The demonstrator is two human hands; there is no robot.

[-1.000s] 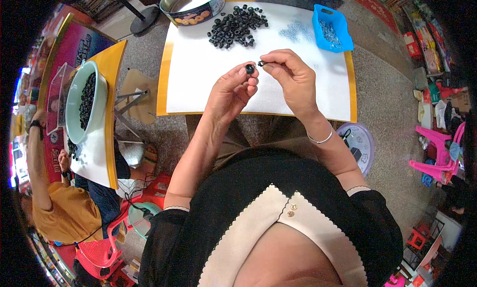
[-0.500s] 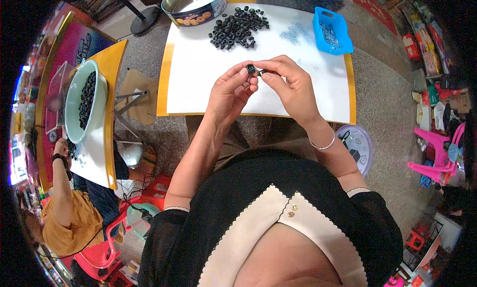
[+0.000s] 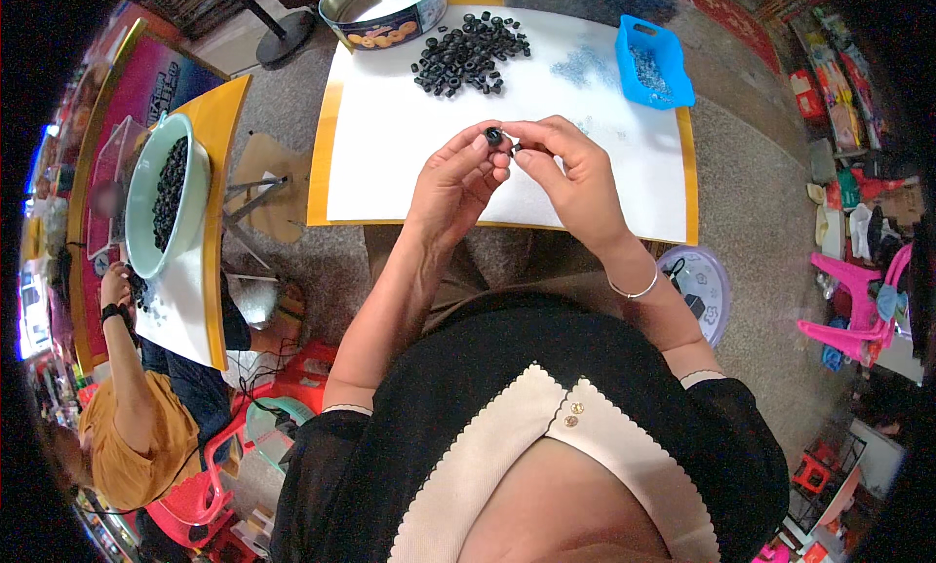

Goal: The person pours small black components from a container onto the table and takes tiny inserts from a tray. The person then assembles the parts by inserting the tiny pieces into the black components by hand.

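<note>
Over the white-topped table, my left hand (image 3: 450,178) pinches a small black ring-shaped part (image 3: 494,134) between thumb and fingertips, its round opening facing up. Close beside it, my right hand (image 3: 575,178) has thumb and forefinger closed on a tiny dark piece (image 3: 517,149), too small to make out. The fingertips of both hands almost meet. Beyond them lies a loose heap of similar black parts (image 3: 468,56). Small clear bluish pieces (image 3: 585,66) are scattered to the right of that heap.
A blue plastic basket (image 3: 676,71) with clear pieces stands at the table's far right, a round tin (image 3: 382,38) at its far left. On another table at left are a pale green basin (image 3: 200,188) of black parts and a co-worker's hand (image 3: 116,285). A pink stool (image 3: 858,290) stands at right.
My hands stay nearly in place. The black part has turned slightly in my left fingers, and my right fingertips have shifted a little. The co-worker's hand has moved slightly.
</note>
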